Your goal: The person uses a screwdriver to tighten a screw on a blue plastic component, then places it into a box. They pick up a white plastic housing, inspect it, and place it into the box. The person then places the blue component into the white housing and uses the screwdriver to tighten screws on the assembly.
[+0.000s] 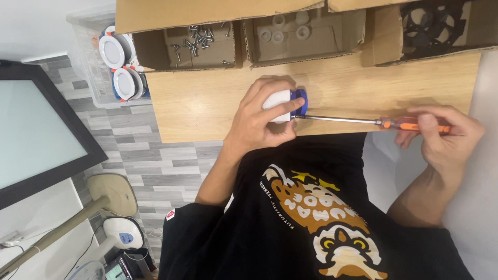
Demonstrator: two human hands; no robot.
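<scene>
My left hand (262,116) grips a small white part with a blue piece (299,101) on its end, held on its side against the wooden table (202,103). My right hand (441,137) holds the orange handle of a long screwdriver (363,121). Its steel shaft runs level to the left, and its tip meets the blue end of the white part.
Three open cardboard boxes line the table's far edge: one with loose screws (199,41), one with white rings (290,31), one with a black fan-like part (436,21). A clear bin of round white fittings (116,67) stands at left, beside a dark-framed screen (36,129).
</scene>
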